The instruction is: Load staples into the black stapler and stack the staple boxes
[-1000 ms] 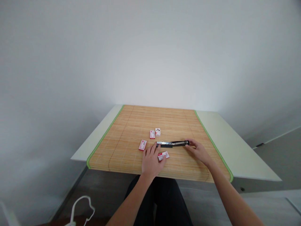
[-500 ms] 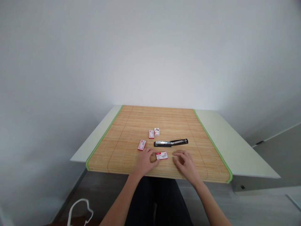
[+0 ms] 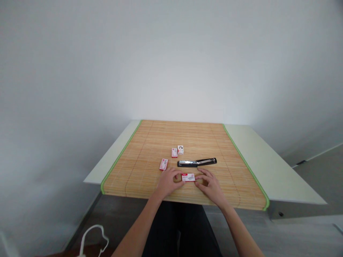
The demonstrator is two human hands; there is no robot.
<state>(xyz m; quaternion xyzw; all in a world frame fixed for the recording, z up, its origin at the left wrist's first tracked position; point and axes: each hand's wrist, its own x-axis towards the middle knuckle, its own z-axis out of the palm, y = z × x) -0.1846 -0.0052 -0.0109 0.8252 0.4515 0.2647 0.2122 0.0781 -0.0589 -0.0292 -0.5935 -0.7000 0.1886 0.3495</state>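
A small red-and-white staple box (image 3: 188, 177) lies flat near the mat's front edge, between my hands. The thumb and fingers of my left hand (image 3: 170, 182) grip its left end. At the opposite end, my right hand (image 3: 210, 185) has thumb and fingertips closed on the box's edge. Just beyond it lies a black stapler (image 3: 197, 162), unfolded flat, with its metal staple channel exposed. A second staple box (image 3: 163, 164) rests right beyond my left fingers. Farther back, another red-and-white box (image 3: 174, 152) stands beside a white box (image 3: 180, 150) with dark pictures on it.
The bamboo mat (image 3: 150, 142) with green side edging covers the middle of a white table (image 3: 257, 153). A wall (image 3: 182, 64) rises behind the table. At lower left, below table height, is a white curved object (image 3: 92, 228).
My right hand has moved left to the right end of the staple box, which is now turned straighter. My left hand stays at its left end. The view has shifted slightly.
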